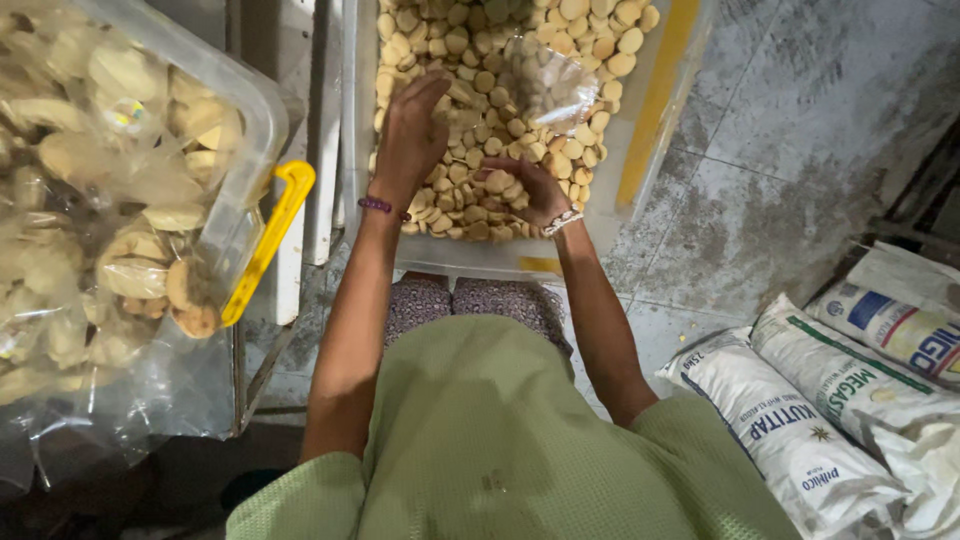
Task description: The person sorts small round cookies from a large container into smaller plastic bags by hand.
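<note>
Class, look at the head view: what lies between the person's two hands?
In the head view, only loose round biscuits in the clear tub fill the stretch between the left hand and the right hand, which rests on the heap.

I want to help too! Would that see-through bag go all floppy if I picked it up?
Probably floppy: the clear plastic bag looks thin and crinkled where the left hand holds it. It likely sags as round biscuits go in. The biscuits may crumble if squeezed. The right hand rests among them.
</note>
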